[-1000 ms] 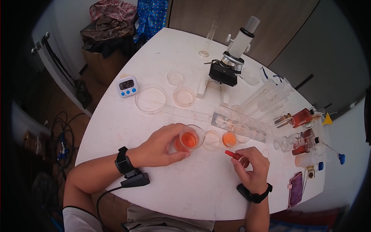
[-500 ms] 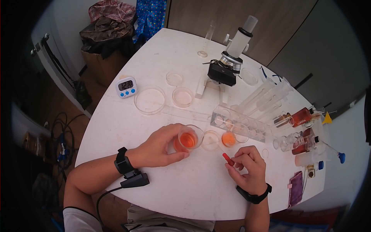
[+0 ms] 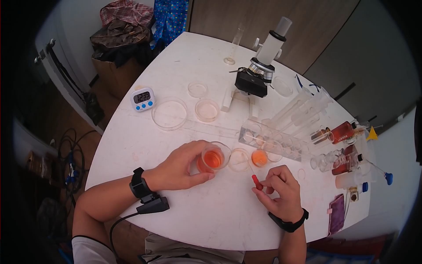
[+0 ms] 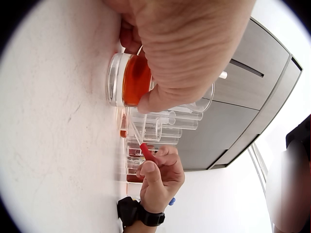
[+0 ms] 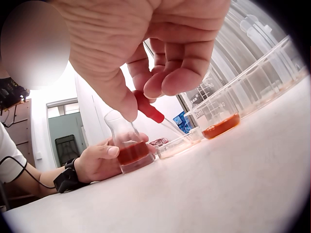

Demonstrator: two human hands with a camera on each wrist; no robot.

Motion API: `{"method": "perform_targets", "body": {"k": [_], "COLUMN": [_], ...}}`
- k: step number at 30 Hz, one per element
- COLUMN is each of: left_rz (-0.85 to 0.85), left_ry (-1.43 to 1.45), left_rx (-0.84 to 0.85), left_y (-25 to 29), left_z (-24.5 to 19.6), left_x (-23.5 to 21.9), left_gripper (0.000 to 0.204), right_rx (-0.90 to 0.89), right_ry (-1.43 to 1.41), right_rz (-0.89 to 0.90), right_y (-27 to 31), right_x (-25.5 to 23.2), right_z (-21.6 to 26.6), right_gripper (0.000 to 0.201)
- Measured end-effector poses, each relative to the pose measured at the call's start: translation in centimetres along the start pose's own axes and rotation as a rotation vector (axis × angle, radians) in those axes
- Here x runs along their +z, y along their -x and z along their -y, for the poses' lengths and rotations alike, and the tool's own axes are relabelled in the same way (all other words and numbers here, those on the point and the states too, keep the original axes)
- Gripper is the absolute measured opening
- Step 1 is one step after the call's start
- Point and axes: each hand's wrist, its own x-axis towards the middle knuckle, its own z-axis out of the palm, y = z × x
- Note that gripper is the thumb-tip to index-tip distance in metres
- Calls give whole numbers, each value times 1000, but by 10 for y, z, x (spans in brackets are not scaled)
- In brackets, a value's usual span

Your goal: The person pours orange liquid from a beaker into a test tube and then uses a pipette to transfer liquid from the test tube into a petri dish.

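Red-bulbed dropper (image 3: 256, 181) is pinched in the grip of the right hand (image 3: 283, 193), slanted toward a clear dish (image 3: 238, 162), while a glass of orange liquid (image 3: 212, 159) is held by the left hand (image 3: 182, 167). Any liquid inside the dropper could be spilled on the worktop (image 3: 198, 215) by an early squeeze. Compared with a second ago, the dropper is pointed straighter ahead.

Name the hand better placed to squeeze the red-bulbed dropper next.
Likely the right hand: it pinches the red bulb, the tube slanting toward the clear dish; the left hand grips the glass of orange liquid.
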Motion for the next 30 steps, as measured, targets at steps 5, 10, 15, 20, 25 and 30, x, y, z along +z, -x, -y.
{"method": "perform_targets", "body": {"k": [5,10,15,20,25,30], "left_rz": [5,-14,-3,2,-3,-11], "left_ry": [18,23,26,26,13,33], "left_rx": [12,4,23,39,23,29], "left_y": [0,0,0,-1,-1,-1], "left_z": [1,1,1,0,1,-1], "left_x": [0,1,0,0,0,1], "left_gripper": [57,57,56,56,57,57], "right_rx": [17,13,-7,14,30,44], "right_ry": [-16,-19,-33,-5,36,10], "right_rz": [1,4,-13,12,31,14], "right_y": [0,-1,0,-1,-3,-2], "right_x": [1,0,4,1,0,0], "right_z": [-3,-3,-7,-3,-1,-3], "right_gripper": [27,27,26,26,26,25]}}
